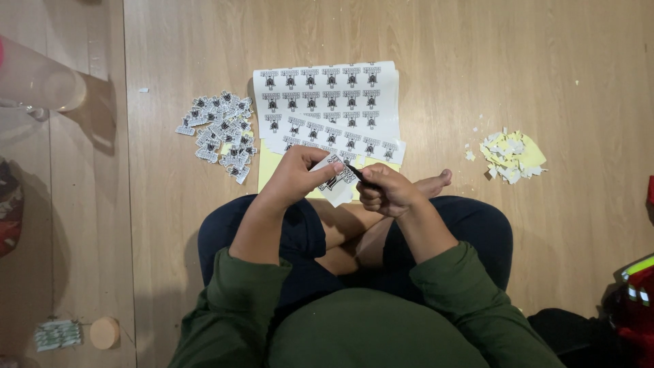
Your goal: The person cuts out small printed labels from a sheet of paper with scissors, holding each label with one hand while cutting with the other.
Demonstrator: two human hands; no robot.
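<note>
We sit cross-legged on the pale wooden floor (477, 82), view from the head cam. Left hand (294, 176) has fingers closed on a small white printed sticker piece (335, 182), held above the lap, just in front of the knees. Right hand (387, 191) has fingers closed round a thin black blade-like tool (360, 174); tip touches the sticker piece's upper edge. Exact tool type: can't tell.

Beyond the hands: stack of white sticker sheets w/ black printed figures (327, 102) on a yellow backing sheet (269, 169). Left of it, pile of cut-out black-and-white stickers (221, 133). Far right, well apart, heap of yellow and white paper scraps (512, 155).

Risks, as we judge them: tip sits close to the left fingertips, so a slip could nick them. Too much pressure could tear the print. Piece is held by one edge only, so it could flex and drop to the lap.
</note>
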